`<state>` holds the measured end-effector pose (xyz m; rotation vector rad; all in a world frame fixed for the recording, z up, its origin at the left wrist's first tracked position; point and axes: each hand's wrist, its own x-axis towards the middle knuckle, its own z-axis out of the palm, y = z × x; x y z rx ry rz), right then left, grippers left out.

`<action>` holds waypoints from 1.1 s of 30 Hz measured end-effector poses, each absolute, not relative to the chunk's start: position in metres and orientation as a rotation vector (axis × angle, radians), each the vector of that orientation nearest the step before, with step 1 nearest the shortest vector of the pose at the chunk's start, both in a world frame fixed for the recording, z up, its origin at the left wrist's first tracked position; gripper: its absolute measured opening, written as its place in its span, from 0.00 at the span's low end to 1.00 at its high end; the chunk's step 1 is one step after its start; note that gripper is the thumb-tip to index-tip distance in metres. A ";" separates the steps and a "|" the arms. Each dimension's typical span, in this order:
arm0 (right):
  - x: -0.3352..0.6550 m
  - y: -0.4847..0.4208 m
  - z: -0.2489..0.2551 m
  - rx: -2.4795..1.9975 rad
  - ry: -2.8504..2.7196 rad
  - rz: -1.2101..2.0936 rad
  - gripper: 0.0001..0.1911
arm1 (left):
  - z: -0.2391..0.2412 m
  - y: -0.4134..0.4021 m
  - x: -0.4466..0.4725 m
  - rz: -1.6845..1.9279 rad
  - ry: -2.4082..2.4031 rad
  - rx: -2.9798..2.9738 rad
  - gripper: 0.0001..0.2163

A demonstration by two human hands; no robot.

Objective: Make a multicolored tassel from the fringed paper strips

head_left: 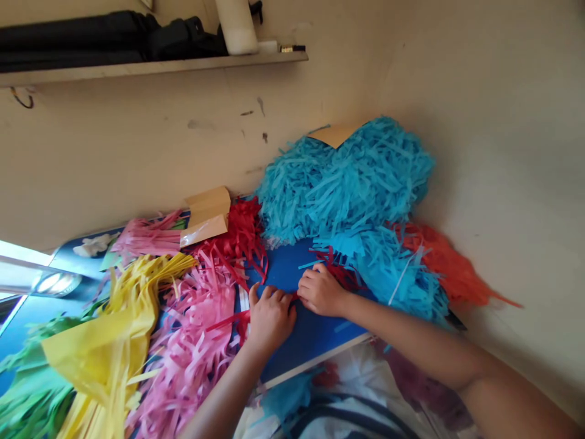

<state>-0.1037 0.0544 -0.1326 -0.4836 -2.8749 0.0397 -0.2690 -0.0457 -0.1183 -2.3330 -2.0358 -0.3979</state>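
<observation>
On the blue table (286,265), left hand (270,316) and right hand (321,291) pinch red strip (294,297). Cyan fringe (347,183) is cut; red (I judge) seems unfinished.

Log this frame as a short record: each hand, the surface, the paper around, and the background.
Left hand: fingers curled on thin red paper
Right hand: fingers bent at the red paper, close beside the left hand
Surface: blue tabletop
Paper to the left: pink fringe, yellow fringe, green fringe
Paper beyond: light-blue heap, brown sheet on top
Paper to the right: orange fringe
Background: wall shelf with black items and a white container
</observation>
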 end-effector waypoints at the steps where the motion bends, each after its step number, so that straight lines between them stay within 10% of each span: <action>1: -0.102 0.055 -0.135 -0.488 -2.870 0.034 0.08 | -0.120 -0.049 -0.269 -0.410 -2.018 -2.321 0.07; 13: -0.066 0.075 -0.156 -0.762 -2.592 0.555 0.08 | -0.142 -0.075 -0.296 -0.834 -2.216 -2.201 0.10; 33: -0.088 0.078 -0.131 -1.149 -2.737 0.622 0.13 | -0.135 -0.060 -0.296 -0.561 -2.481 -2.189 0.08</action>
